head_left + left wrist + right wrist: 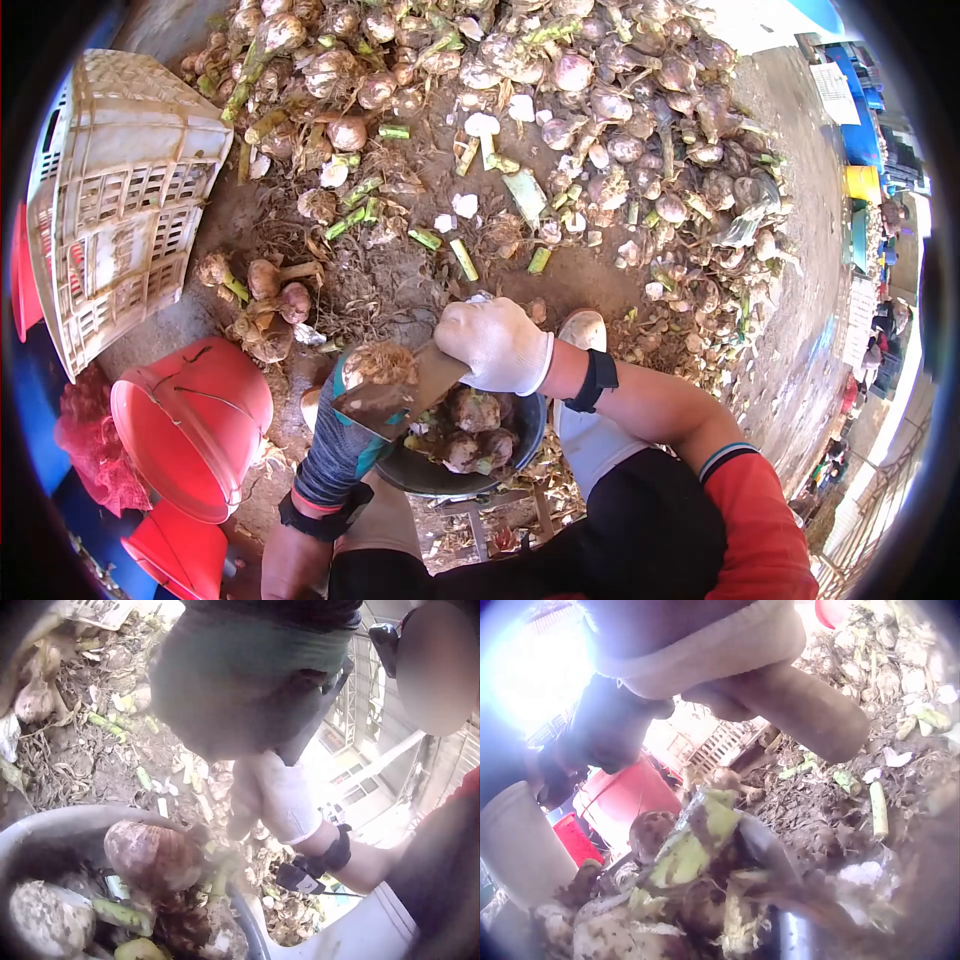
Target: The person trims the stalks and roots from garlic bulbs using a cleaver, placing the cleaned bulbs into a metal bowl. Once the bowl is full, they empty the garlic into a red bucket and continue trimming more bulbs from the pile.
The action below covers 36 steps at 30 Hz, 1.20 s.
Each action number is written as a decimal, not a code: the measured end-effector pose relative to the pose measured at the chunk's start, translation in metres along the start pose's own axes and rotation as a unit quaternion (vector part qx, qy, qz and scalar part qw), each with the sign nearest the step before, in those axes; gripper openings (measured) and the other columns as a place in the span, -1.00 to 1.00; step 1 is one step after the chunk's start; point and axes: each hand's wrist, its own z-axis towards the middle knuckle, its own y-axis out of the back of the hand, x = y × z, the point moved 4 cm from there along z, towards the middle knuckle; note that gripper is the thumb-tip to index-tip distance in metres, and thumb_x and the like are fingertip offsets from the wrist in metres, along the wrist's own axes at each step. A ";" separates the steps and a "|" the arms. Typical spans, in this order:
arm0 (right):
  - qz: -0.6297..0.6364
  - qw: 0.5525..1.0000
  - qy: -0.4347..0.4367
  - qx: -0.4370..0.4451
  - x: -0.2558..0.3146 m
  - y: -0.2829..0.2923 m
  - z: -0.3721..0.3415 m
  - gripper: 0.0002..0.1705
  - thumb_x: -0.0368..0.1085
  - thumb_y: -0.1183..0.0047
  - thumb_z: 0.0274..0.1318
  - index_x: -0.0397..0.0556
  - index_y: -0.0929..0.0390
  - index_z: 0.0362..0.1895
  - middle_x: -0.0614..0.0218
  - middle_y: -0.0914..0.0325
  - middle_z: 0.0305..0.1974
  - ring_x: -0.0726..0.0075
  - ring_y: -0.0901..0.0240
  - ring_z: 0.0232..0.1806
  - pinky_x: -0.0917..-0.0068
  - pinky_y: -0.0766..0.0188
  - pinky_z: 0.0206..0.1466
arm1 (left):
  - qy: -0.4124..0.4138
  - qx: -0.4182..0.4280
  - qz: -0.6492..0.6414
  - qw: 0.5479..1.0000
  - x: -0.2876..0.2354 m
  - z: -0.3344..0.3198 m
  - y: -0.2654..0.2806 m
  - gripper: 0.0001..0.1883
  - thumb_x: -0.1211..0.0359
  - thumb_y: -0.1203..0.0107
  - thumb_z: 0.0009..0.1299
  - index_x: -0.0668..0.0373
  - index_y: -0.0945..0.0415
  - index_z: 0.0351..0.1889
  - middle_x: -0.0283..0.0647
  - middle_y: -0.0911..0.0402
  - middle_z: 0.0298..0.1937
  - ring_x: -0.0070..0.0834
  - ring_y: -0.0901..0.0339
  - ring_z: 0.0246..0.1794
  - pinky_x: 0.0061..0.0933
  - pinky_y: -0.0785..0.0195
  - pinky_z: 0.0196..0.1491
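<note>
My left hand (345,440), in a grey and teal work glove, grips a plant bulb (380,364) whose shaggy root end faces up. In my right hand (495,345), covered by a white glove, is a broad-bladed knife (438,374). The brownish blade reaches left across the near side of the bulb, close to the left hand's fingers. Below both hands a dark tub (533,440) holds several purplish bulbs (476,411). From the left wrist, the dark glove (247,682) hides the held bulb, and the white glove (285,799) shows just beyond.
A large heap of bulbs with stems (610,100) spreads ahead over dirt ground, with cut green stem pieces (463,260) nearer. To the left stand a dirty white crate (130,190) and a tipped red bucket (215,400). The person's legs flank the tub.
</note>
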 end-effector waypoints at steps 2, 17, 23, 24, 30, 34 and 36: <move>-0.106 0.978 -0.154 0.094 -0.057 -0.019 -0.001 -0.85 -0.22 -0.07 -0.09 0.01 -0.42 -0.50 0.21 -0.45 -0.55 0.03 -0.47 -0.52 0.16 -0.40 -0.49 | -0.087 0.065 -0.039 0.993 -0.033 0.002 -0.018 -0.60 0.06 -0.20 0.29 0.20 -0.51 -0.15 -0.30 -0.57 -0.35 -0.52 -0.53 -0.39 -0.47 -0.43 -0.35; 0.024 0.973 -0.230 -0.022 -0.044 0.002 -0.012 -0.73 -0.13 0.02 0.11 -0.06 -0.45 -0.47 0.03 -0.47 -0.53 -0.13 -0.48 -0.43 0.09 -0.43 -0.33 | 0.001 -0.199 0.675 0.711 0.017 0.057 0.104 -0.53 0.37 -0.02 0.26 0.09 -0.32 0.17 -0.08 -0.46 0.07 -0.18 -0.57 -0.21 -0.16 -0.46 -0.23; 0.055 0.971 -0.231 -0.027 -0.031 0.000 -0.010 -0.73 -0.15 -0.02 0.07 -0.09 -0.43 -0.51 0.03 -0.46 -0.54 -0.14 -0.47 -0.46 0.08 -0.40 -0.38 | 0.085 -0.274 0.704 0.650 0.041 0.079 0.127 -0.51 0.34 -0.08 0.21 0.09 -0.32 0.15 -0.05 -0.46 -0.03 -0.16 -0.58 -0.26 -0.14 -0.46 -0.24; 0.063 0.970 -0.231 -0.038 -0.029 0.000 -0.009 -0.69 -0.14 -0.06 0.05 -0.11 -0.41 -0.55 0.03 -0.44 -0.56 -0.15 -0.45 -0.49 0.08 -0.38 -0.42 | 0.031 -0.255 0.672 0.695 0.045 0.077 0.131 -0.49 0.30 -0.14 0.19 0.11 -0.33 0.12 -0.04 -0.47 -0.04 -0.14 -0.57 -0.27 -0.18 -0.47 -0.23; 0.005 0.993 -0.119 0.010 -0.003 0.007 0.006 -0.77 -0.16 -0.05 0.03 -0.05 -0.44 -0.46 0.15 -0.45 -0.54 -0.02 -0.49 -0.49 0.14 -0.45 -0.40 | 0.091 -0.110 0.084 0.986 0.000 0.046 0.063 -0.25 0.28 -0.43 0.00 0.22 -0.30 0.16 -0.14 -0.48 0.04 -0.36 -0.48 0.00 -0.38 -0.42 0.02; -0.007 0.997 -0.069 0.022 0.008 0.014 0.008 -0.75 -0.13 -0.10 -0.01 -0.04 -0.47 -0.44 0.17 -0.46 -0.52 0.01 -0.50 -0.48 0.16 -0.45 -0.40 | -0.005 -0.092 0.073 0.993 -0.014 0.037 0.037 -0.18 0.35 -0.44 -0.02 0.25 -0.23 0.21 -0.18 -0.44 0.06 -0.48 -0.42 0.06 -0.42 -0.37 0.09; -0.013 0.998 -0.057 0.019 0.012 0.016 0.007 -0.74 -0.11 -0.11 -0.02 -0.03 -0.47 -0.44 0.17 -0.46 -0.53 0.02 -0.50 -0.48 0.17 -0.45 -0.41 | -0.109 -0.096 0.126 0.981 -0.012 0.037 0.034 -0.16 0.36 -0.42 0.00 0.25 -0.17 0.23 -0.17 -0.49 -0.02 -0.49 -0.48 -0.03 -0.43 -0.40 0.03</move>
